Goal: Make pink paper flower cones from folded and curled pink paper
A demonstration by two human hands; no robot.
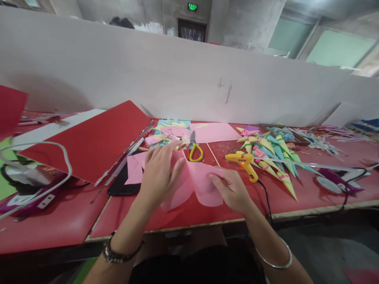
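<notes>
Paper (206, 187) in right fingers (217, 182) hangs near table's front edge (207, 224).

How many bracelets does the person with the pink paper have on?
2: a dark bracelet around the left forearm, and a silver bangle around the right forearm. None looks hidden.

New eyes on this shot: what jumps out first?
Probably the pink paper at centre, pinched in the right hand, with the left hand at its other side. Next, the yellow glue gun on the red table, just right of the right hand, beside a heap of yellow and blue paper cones. Then the big red sheet at left.
</notes>
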